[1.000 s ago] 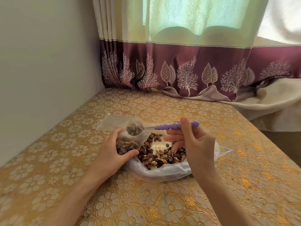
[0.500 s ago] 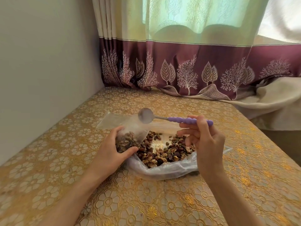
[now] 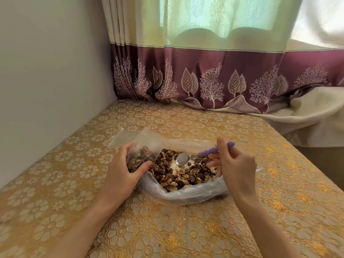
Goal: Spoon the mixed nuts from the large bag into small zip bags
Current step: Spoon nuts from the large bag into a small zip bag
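1. gold flower-patterned tablecloth (image 3: 186,229) covers the surface, with a plain wall (image 3: 46,71) along one side and a curtain (image 3: 214,62) with a maroon leaf-and-tree hem hanging at the far end.
2. large bag (image 3: 186,194) of clear plastic lies open near the middle of the cloth; every place below is given against it.
3. mixed nuts (image 3: 178,174) fill its open mouth in a loose heap, with a pale bare patch showing at the centre of the heap.
4. small zip bag (image 3: 143,153) stands at the wall-side edge of the large bag, its mouth up and open, partly filled with nuts.
5. left hand (image 3: 121,175) grips the small zip bag, fingers curled round its far side and thumb pressed on its near side.
6. spoon (image 3: 183,159) has its metal bowl over the bare patch in the heap, empty and facing up; its purple beaded handle slants up and away from the wall.
7. right hand (image 3: 236,170) is above the large bag's edge farthest from the wall, pinching the spoon's handle between thumb and curled fingers.
8. another flat clear bag (image 3: 119,138) lies on the cloth just beyond the small zip bag.
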Tool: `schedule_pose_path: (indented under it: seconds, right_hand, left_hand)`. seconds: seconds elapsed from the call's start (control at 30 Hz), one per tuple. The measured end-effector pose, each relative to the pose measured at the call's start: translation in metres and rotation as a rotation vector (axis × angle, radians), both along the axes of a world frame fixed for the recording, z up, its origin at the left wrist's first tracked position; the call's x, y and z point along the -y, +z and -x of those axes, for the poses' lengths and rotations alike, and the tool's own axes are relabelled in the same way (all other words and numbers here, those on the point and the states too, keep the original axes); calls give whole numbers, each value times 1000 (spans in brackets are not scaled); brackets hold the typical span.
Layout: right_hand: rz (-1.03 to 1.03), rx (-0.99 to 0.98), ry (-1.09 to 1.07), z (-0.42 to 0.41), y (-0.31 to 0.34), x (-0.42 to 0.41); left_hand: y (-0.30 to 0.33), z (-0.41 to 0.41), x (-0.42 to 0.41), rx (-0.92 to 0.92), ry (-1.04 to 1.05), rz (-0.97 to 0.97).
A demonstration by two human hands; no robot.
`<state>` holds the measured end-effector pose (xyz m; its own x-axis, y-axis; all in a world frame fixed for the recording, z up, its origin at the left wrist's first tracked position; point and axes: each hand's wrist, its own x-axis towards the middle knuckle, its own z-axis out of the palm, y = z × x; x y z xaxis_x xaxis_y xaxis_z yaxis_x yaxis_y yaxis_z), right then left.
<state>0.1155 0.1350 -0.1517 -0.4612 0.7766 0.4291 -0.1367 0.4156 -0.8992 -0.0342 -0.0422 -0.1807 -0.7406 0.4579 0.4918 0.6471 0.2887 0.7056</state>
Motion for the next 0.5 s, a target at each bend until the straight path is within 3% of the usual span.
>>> schedule_pose_path:
  seconds: [0.33,0.5]
  right_hand:
    - [190,146,321,5,2,19]
    - [323,126,305,6,2,19]
  left_hand:
    - [3,-3,2,11,28,-12]
    - [3,-2,4,16,26,-5]
